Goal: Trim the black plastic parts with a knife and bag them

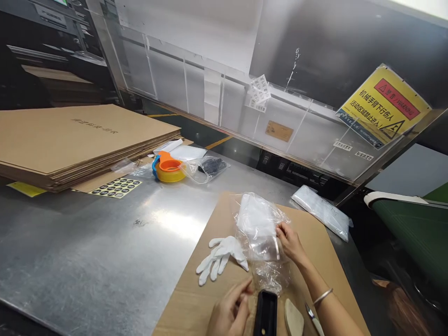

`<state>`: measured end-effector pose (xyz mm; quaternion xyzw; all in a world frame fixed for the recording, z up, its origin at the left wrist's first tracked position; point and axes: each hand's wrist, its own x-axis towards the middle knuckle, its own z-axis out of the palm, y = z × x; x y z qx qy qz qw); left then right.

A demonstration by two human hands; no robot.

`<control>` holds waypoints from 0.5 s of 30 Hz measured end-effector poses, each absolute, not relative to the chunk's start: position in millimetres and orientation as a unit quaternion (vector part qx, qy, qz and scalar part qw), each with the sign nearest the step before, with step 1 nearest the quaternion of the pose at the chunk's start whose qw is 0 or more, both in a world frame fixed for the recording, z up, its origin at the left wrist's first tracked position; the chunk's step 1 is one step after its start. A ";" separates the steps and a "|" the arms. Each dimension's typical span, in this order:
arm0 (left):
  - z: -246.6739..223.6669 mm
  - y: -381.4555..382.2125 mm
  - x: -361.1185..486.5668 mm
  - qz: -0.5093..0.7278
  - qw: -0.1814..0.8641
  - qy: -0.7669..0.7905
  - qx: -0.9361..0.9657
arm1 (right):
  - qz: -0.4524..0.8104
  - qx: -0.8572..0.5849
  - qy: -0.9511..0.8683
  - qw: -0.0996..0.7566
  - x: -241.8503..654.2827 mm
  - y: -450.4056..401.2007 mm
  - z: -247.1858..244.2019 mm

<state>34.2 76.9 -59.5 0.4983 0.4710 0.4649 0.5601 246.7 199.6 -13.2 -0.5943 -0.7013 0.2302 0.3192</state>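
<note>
My right hand (290, 240) pinches the right edge of a clear plastic bag (261, 226) with folded white material inside. Low in the view, my left hand (233, 308) is half curled with its fingers apart and nothing visible in them. It is beside a narrow black tray (266, 312) and just below a white glove (224, 256). Crumpled clear film (271, 276) lies between the bag and the tray. To the tray's right are a beige rounded piece (294, 318) and a slim tool with a pointed metal tip (314, 319). A cardboard sheet (196, 298) lies under all these.
Flat cardboard (87, 135) is stacked at the left of the metal table (105, 242). Near it sit tape rolls with an orange holder (168, 165) and a sticker sheet (117, 187). A wrapped white packet (322, 212) lies right; a clear panel (231, 107) with a warning sign (385, 106) stands behind.
</note>
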 end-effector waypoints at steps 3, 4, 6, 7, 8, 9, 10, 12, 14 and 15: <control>-30.6 111.6 55.2 0.472 0.449 0.437 0.620 | 0.252 -0.579 -0.687 0.359 240.0 183.5 -11.5; -22.8 123.3 61.8 0.467 0.410 0.432 0.654 | 0.264 -0.571 -0.686 0.366 237.3 178.5 -10.9; -13.2 144.6 73.1 0.436 0.340 0.425 0.717 | 0.288 -0.556 -0.686 0.371 233.0 169.6 -9.2; -11.5 153.6 77.4 0.429 0.332 0.423 0.726 | 0.297 -0.551 -0.687 0.370 231.8 166.1 -8.1; -11.5 161.2 80.7 0.423 0.324 0.423 0.733 | 0.302 -0.547 -0.688 0.370 231.4 163.2 -6.9; -12.6 167.2 83.0 0.418 0.317 0.426 0.737 | 0.305 -0.544 -0.690 0.368 231.7 161.0 -5.9; -14.4 171.7 84.4 0.415 0.311 0.430 0.739 | 0.306 -0.542 -0.693 0.365 232.7 159.4 -5.2; -18.3 176.5 85.2 0.404 0.294 0.439 0.747 | 0.300 -0.541 -0.701 0.355 236.0 157.8 -4.9; -21.0 177.5 84.8 0.391 0.277 0.450 0.753 | 0.290 -0.542 -0.712 0.339 240.0 157.5 -6.0; -21.7 177.3 84.7 0.384 0.270 0.457 0.755 | 0.284 -0.543 -0.717 0.333 242.0 157.6 -6.6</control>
